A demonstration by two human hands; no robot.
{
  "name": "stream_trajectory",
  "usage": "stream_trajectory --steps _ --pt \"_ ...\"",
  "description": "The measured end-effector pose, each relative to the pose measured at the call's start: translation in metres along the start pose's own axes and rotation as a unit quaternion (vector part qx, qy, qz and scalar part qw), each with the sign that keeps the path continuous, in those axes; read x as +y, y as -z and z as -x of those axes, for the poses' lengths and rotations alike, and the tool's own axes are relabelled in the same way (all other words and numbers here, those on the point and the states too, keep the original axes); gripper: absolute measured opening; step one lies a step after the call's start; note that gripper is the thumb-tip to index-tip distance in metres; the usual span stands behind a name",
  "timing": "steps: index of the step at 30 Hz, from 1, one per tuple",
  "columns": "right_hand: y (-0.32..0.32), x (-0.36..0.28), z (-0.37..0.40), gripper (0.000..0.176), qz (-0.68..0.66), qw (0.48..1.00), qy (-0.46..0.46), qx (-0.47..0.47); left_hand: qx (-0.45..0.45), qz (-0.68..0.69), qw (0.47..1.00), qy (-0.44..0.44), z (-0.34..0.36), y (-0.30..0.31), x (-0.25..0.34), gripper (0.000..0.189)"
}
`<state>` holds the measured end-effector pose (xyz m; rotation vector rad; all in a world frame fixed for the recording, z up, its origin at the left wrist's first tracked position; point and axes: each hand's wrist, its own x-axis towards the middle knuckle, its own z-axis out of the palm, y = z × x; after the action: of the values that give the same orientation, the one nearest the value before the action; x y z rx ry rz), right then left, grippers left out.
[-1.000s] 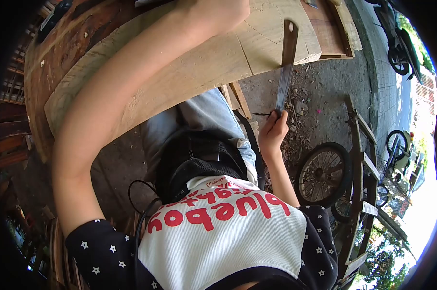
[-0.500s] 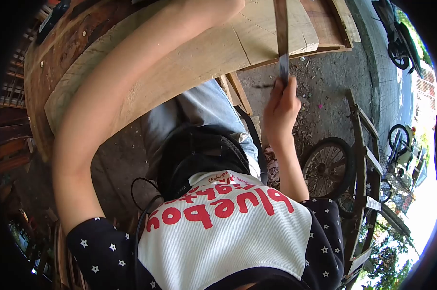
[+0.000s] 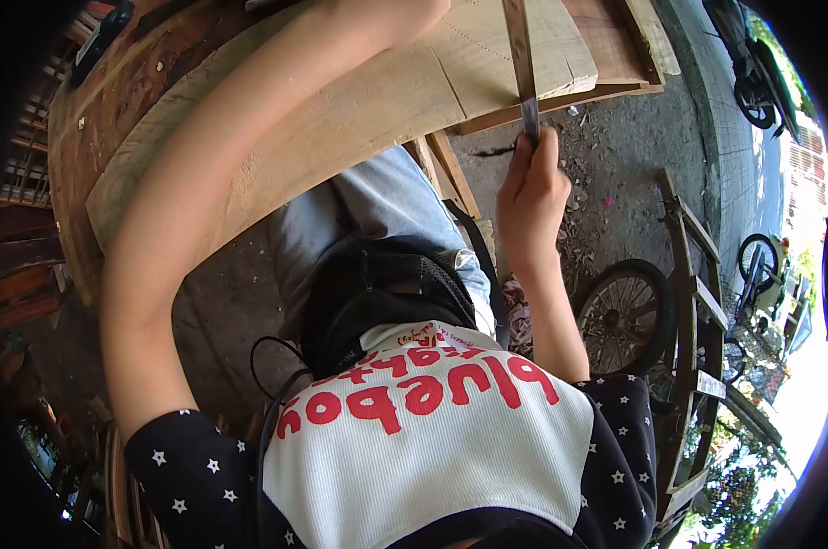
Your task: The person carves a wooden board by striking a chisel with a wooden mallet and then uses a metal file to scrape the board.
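My right hand [image 3: 535, 188] is closed around the near end of a long flat metal strip [image 3: 521, 69], which runs up over the right part of a pale wooden board [image 3: 377, 114] and out of the top of the view. A thin dark piece [image 3: 496, 151] juts out leftward beside the fingers. My left forearm [image 3: 222, 156] reaches across the board to the top edge, where the hand itself is cut off. Thin lines and a row of small dots mark the board near the strip.
Darker planks [image 3: 620, 46] lie under the board, with wooden legs [image 3: 452, 174] below. To the right stand a spoked wheel [image 3: 623, 316], a wooden rack [image 3: 698, 293] and a parked motorbike [image 3: 757, 78]. A black cable [image 3: 272, 343] hangs by my waist.
The metal strip has shifted slightly left and leans more. My right hand has risen a little with it. My left arm has barely moved.
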<state>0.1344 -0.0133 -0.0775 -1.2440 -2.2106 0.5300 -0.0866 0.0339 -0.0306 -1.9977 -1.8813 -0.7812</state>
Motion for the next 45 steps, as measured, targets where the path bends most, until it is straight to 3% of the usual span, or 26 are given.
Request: stream_trajectory --steps 2,6,9,12,14,17,21,29,34,38,41,45 --pt "-0.010 0.036 0.032 0.005 -0.004 1.000 0.002 0.015 -0.022 0.037 0.998 0.038 -0.001 0.000 -0.001 0.014" --pt "-0.014 0.069 0.062 0.005 -0.038 0.999 -0.011 0.012 -0.010 -0.009 1.000 0.014 -0.001 -0.001 0.004 0.013" --pt "-0.006 0.017 0.002 0.005 -0.032 0.999 0.030 0.025 -0.007 0.005 1.000 0.026 -0.001 0.001 0.007 0.013" --pt "-0.007 0.014 0.006 0.006 -0.019 1.000 0.019 0.016 -0.010 0.037 0.998 0.042 0.000 0.000 0.002 0.013" --pt "-0.020 0.061 0.046 0.005 -0.032 0.999 0.013 0.018 -0.013 0.024 0.999 0.039 -0.001 0.000 0.001 0.013" --pt "-0.021 0.071 0.053 0.003 -0.047 0.999 0.012 0.019 -0.022 -0.027 0.999 0.033 -0.001 0.000 0.005 0.014" --pt "-0.005 0.007 -0.005 0.002 -0.026 0.999 0.034 0.029 -0.029 0.012 0.999 0.039 -0.003 0.002 0.005 0.014" --pt "-0.025 0.071 0.053 0.002 -0.021 1.000 -0.011 0.010 -0.021 -0.001 0.999 0.032 -0.002 0.003 0.005 0.015" --pt "-0.013 0.008 -0.001 0.004 -0.029 0.999 0.004 0.020 -0.020 0.011 0.999 0.045 -0.002 0.004 0.004 0.015" --pt "-0.037 0.077 0.054 0.004 -0.051 0.997 0.026 0.052 -0.026 0.013 0.999 0.037 -0.002 0.000 0.001 0.014" --pt "-0.032 0.071 0.054 0.005 -0.065 0.997 0.019 0.046 -0.024 0.009 0.999 0.046 -0.003 0.005 0.008 0.014" --pt "-0.010 0.009 -0.003 0.004 -0.062 0.998 0.011 0.030 -0.023 0.013 0.998 0.049 -0.002 0.005 0.006 0.013"
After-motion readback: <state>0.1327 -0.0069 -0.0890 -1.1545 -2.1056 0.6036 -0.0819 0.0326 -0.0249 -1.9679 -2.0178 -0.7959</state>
